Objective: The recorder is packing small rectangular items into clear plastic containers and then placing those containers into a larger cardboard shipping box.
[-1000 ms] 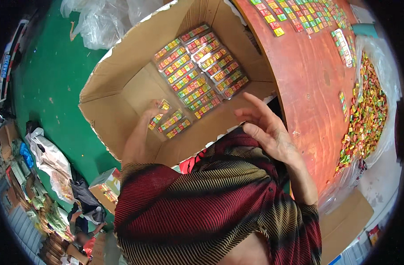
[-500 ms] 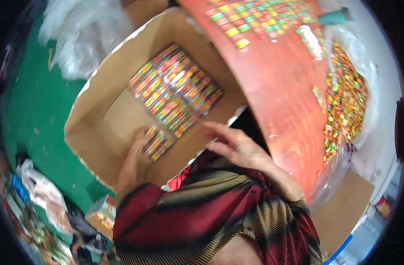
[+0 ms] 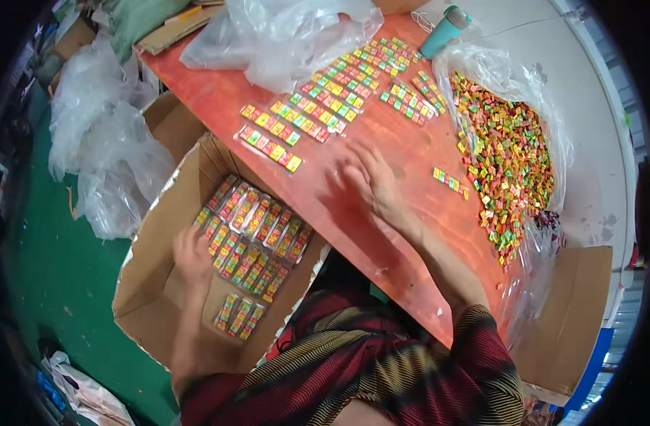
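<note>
My left hand (image 3: pixel 191 257) is inside a large cardboard box (image 3: pixel 144 280), beside the packs on its floor. Its fingers look apart and hold nothing, though motion blurs them. Clear packs of small red, yellow and green wrapped cubes (image 3: pixel 233 259) lie there in close rows. A smaller group of three strips (image 3: pixel 238 317) sits apart, toward me. Over the red table (image 3: pixel 403 241), my right hand (image 3: pixel 373 181) is open, its fingers stretched toward the rows. Nearest to it are strips of the same cubes (image 3: pixel 269 148) laid out in slanting rows.
A big heap of loose cubes (image 3: pixel 506 156) lies in clear plastic on the right. A teal tumbler (image 3: pixel 446 32) stands at the far edge. Clear plastic sheeting (image 3: pixel 282 42) covers the far left of the table; more plastic bags (image 3: pixel 98 142) lie left of the box.
The view has swung toward the table. My right hand has moved from beside the box out over the table; my left hand has left the smaller group and moved farther up the box.
</note>
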### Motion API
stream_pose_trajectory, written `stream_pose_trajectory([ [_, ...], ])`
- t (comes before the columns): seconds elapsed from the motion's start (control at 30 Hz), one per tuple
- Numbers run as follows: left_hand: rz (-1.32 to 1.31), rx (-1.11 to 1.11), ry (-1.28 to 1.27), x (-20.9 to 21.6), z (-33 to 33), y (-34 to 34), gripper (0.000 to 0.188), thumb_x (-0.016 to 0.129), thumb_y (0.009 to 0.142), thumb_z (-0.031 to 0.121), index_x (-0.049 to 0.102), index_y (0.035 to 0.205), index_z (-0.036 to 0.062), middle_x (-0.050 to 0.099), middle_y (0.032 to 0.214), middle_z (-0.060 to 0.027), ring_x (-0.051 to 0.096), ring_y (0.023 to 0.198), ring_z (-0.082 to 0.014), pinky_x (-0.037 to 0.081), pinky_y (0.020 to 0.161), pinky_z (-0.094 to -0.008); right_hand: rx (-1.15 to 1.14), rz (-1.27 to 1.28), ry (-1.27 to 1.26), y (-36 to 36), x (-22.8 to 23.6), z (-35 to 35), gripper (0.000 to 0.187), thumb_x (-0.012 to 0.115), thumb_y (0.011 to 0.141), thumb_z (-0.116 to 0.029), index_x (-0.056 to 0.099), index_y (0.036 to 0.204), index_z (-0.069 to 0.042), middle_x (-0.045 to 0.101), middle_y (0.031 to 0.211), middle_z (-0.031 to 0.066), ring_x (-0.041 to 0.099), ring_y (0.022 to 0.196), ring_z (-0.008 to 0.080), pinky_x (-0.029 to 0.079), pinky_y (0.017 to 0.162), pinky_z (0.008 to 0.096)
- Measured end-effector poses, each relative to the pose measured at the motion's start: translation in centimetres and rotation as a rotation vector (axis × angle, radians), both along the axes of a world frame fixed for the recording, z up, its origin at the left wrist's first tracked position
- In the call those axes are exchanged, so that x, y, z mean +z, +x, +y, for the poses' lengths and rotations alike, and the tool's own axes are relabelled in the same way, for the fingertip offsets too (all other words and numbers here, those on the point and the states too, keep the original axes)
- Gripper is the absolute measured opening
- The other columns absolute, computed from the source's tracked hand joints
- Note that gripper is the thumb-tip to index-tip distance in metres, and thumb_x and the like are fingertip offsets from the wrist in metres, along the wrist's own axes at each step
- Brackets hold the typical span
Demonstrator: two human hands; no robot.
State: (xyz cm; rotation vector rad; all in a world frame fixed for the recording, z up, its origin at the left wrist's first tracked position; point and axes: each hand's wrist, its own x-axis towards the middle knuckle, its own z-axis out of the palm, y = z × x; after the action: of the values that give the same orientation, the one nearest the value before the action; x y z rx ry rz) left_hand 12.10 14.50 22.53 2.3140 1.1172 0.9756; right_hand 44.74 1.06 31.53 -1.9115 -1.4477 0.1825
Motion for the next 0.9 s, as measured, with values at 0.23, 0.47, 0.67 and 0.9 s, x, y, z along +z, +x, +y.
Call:
stream_pose_trajectory([
  [0.23,0.165,-0.481,0.338,7.3,6.6,16.8,0.056,0.057,0.076,0.037,0.046,0.120,0.0051,0.037,0.130,-0.0164,0.031,0.121,-0.0370,0.026,0.098,-0.0501,-0.120,-0.370,-0.082,4.0,-2.0,9.1,0.055,0.052,0.083,-0.034,0.035,0.128,-0.008,0.031,0.130,0.0223,0.029,0.121,0.0388,0.028,0.096,0.0502],
  [0.47,0.498,-0.593,0.302,6.2,7.7,20.9,0.063,0.046,0.078,0.055,0.044,0.124,0.0130,0.029,0.136,-0.0147,0.024,0.125,-0.0357,0.021,0.098,-0.0569,-0.156,-0.375,-0.146,4.7,-4.0,12.0,0.058,0.048,0.081,-0.045,0.038,0.126,-0.010,0.032,0.130,0.0196,0.027,0.122,0.0383,0.025,0.094,0.0575],
  [0.67,0.565,-0.558,0.262,6.7,6.2,20.9,0.063,0.049,0.077,0.052,0.041,0.126,0.0127,0.029,0.135,-0.0157,0.024,0.125,-0.0374,0.021,0.098,-0.0579,-0.146,-0.397,-0.162,4.5,-4.0,11.3,0.061,0.048,0.080,-0.049,0.040,0.124,-0.008,0.036,0.127,0.0197,0.027,0.122,0.0380,0.025,0.094,0.0565],
  [0.9,0.558,-0.581,0.238,7.0,-0.6,20.1,0.063,0.047,0.079,0.051,0.040,0.126,0.0102,0.030,0.132,-0.0196,0.023,0.124,-0.0403,0.020,0.095,-0.0595,-0.059,-0.422,-0.181,4.4,-3.8,5.2,0.058,0.049,0.080,-0.046,0.040,0.122,-0.007,0.035,0.128,0.0186,0.027,0.122,0.0381,0.023,0.095,0.0557],
])
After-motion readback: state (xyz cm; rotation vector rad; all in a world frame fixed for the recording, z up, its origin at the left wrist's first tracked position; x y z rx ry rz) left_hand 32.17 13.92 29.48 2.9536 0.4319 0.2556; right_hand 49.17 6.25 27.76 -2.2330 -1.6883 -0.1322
